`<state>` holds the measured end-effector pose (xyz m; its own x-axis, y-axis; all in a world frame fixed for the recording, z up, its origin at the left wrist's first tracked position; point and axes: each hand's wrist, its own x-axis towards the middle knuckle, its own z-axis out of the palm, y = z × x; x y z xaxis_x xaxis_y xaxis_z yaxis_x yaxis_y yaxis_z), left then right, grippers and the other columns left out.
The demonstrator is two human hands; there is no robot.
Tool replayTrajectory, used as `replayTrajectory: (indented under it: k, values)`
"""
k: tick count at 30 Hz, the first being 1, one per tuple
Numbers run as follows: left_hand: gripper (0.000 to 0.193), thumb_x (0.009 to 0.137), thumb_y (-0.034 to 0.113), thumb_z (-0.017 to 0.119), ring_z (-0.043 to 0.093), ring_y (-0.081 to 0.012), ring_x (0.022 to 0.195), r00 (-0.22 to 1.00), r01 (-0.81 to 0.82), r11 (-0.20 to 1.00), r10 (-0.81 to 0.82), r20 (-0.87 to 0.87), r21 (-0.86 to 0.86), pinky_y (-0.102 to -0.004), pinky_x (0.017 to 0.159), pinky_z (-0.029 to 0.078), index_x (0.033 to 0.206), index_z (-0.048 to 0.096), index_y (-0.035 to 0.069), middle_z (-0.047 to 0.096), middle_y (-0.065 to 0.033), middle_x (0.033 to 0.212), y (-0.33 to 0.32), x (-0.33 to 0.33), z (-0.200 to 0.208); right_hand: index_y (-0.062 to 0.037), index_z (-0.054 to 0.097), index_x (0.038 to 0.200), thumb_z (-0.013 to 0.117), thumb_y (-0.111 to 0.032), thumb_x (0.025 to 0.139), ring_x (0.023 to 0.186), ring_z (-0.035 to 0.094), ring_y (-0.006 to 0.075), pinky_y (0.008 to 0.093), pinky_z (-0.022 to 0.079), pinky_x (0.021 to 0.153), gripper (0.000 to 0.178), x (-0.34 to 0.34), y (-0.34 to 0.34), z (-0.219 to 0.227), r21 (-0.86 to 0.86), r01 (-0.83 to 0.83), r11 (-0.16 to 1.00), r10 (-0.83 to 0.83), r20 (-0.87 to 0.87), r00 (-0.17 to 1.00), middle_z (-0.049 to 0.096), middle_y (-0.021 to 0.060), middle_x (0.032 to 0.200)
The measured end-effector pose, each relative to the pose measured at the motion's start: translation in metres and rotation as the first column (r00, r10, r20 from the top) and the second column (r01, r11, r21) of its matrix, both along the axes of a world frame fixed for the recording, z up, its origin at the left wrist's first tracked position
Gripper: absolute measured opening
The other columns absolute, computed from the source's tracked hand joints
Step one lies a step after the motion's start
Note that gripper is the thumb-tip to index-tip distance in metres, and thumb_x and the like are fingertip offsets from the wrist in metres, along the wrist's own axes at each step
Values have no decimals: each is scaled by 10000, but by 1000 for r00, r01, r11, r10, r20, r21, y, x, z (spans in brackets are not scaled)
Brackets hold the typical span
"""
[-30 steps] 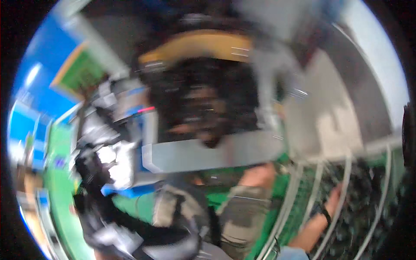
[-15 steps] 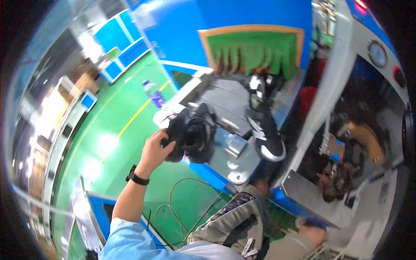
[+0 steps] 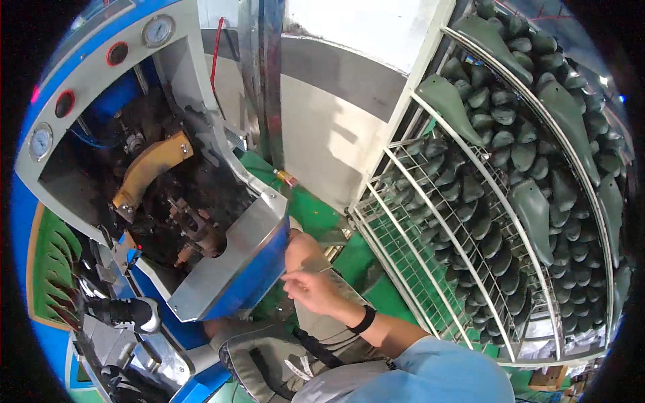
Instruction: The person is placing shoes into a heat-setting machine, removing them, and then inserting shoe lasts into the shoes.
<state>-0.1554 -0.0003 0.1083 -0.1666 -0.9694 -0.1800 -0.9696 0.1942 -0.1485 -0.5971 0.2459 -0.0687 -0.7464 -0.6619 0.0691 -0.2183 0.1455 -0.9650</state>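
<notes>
My right hand [image 3: 312,292] is over my right leg, beside the machine's blue-edged metal ledge [image 3: 235,258]. Its fingers are curled closed, and nothing shows in them. A dark band [image 3: 363,320] circles that wrist. My left hand is out of the picture. At lower left, a black sneaker with a white toe [image 3: 127,312] lies on a grey conveyor surface by the green curtain [image 3: 57,269]. Another black shoe [image 3: 124,384] sits nearer, partly cut off by the dark rim.
A machine with gauges [image 3: 158,31] and a curved tan pad [image 3: 153,168] inside its cavity stands at left. On the right, a white wire rack [image 3: 430,195] carries many dark green shoe lasts [image 3: 447,111]. A small bottle [image 3: 285,178] lies on the green floor.
The view has swung right, bringing the rack into sight. My left hand, which was at a pair of black shoes, has left the picture. My right hand shows nearer the middle.
</notes>
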Motion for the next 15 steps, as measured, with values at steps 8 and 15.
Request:
replayTrajectory:
  k: [8,15]
  values:
    - [398,785,67,736,662,-238,940,502,-529,834,456,-735,157,-351,829,534,1146,628,-61,700,-151,1094,157,209,-24,-57,716,1115,689,-135,899,835,718,277,381,566,746,231,-7,-24,-3,239,-247,939,316,-315,895,739,151,951]
    - [430,618,349,846,672,-359,810,677,-716,567,705,-210,-406,-408,721,544,870,697,35,683,-184,848,379,250,105,10,727,1068,642,-199,923,914,652,254,387,512,873,268,-53,-33,-19,333,-356,873,484,-512,709,727,169,1005]
